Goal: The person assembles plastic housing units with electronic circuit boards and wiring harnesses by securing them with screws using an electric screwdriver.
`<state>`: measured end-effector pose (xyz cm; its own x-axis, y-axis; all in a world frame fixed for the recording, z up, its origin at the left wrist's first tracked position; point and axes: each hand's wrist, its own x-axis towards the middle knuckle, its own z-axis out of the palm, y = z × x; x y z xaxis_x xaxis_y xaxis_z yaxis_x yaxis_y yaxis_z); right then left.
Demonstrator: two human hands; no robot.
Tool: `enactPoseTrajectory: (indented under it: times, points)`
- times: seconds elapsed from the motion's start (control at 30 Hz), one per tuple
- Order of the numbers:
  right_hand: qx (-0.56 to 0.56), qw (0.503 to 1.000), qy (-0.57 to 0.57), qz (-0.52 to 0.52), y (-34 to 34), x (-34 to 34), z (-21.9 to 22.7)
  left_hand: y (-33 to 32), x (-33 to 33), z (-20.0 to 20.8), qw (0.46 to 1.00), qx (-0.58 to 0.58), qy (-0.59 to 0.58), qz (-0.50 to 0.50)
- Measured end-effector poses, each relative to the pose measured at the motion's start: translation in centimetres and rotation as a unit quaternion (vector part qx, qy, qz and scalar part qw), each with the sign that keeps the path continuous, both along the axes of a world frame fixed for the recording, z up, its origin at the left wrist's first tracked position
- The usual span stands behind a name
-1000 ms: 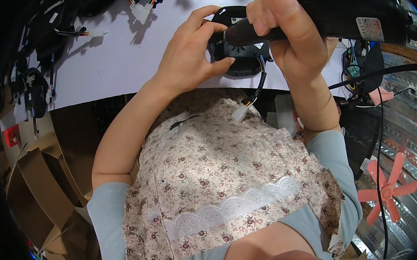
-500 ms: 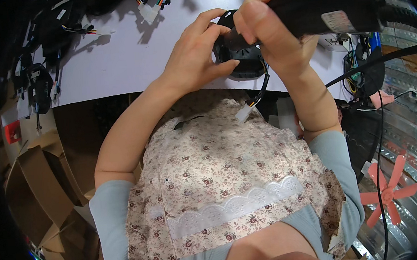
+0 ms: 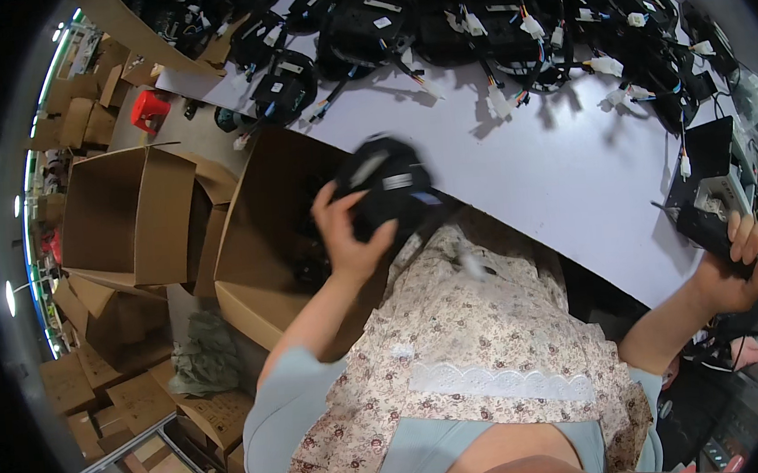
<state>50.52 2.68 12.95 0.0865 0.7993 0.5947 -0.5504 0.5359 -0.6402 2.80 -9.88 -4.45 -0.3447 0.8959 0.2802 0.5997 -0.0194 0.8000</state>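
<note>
My left hand point(image 3: 350, 243) grips a black plastic housing point(image 3: 397, 181) by its near edge, with pale labels on its upper face. The housing is blurred and held between the table's front edge and an open cardboard box point(image 3: 251, 314). A white plug point(image 3: 472, 267), also smeared, hangs over the floral apron point(image 3: 483, 335). Off to the right, fingers of my right hand point(image 3: 735, 271) wrap round a black corded electric screwdriver point(image 3: 704, 230), whose thin tip points left past the table's right end. Dark objects lie inside the box, too dim to make out.
Several similar black housings point(image 3: 369, 28) with wires and white plugs cover the far side of the pale table point(image 3: 542, 181). A metal box point(image 3: 715, 169) stands at its right end. More cardboard boxes point(image 3: 132, 219) and a red bucket point(image 3: 150, 110) are on the left.
The screwdriver has come away from the housing and moved right in my right hand. My left hand has carried the housing left, off the table toward the box. The view has swung left.
</note>
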Motion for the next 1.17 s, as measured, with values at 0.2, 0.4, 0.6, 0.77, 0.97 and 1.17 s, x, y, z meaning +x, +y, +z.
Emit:
enactPoseTrajectory:
  times: [0.2,0.4,0.6,0.77,0.97,1.17]
  points:
    - [-0.088,0.993,0.062,-0.045,-0.2,2.0,-2.9,-6.2,-9.3,-10.3,0.939,-0.123,-0.11,0.301]
    - [-0.098,0.994,0.012,-0.056,-0.5,0.1,-4.5,2.4,-16.5,-4.7,0.931,0.071,0.063,0.352]
    - [-0.118,0.989,0.032,-0.087,-1.0,0.5,-4.8,14.8,-22.3,6.7,0.976,-0.059,0.113,0.176]
    - [-0.129,0.987,0.021,-0.096,-1.8,0.7,-5.3,18.9,-23.0,8.6,0.962,-0.265,0.047,0.044]
    - [-0.128,0.982,0.031,-0.133,-2.0,2.3,-6.1,18.5,-20.4,9.3,0.938,-0.347,0.005,0.009]
    - [-0.082,0.987,0.092,-0.106,-1.9,5.0,-7.2,20.4,-19.6,4.6,0.973,-0.193,-0.098,-0.081]
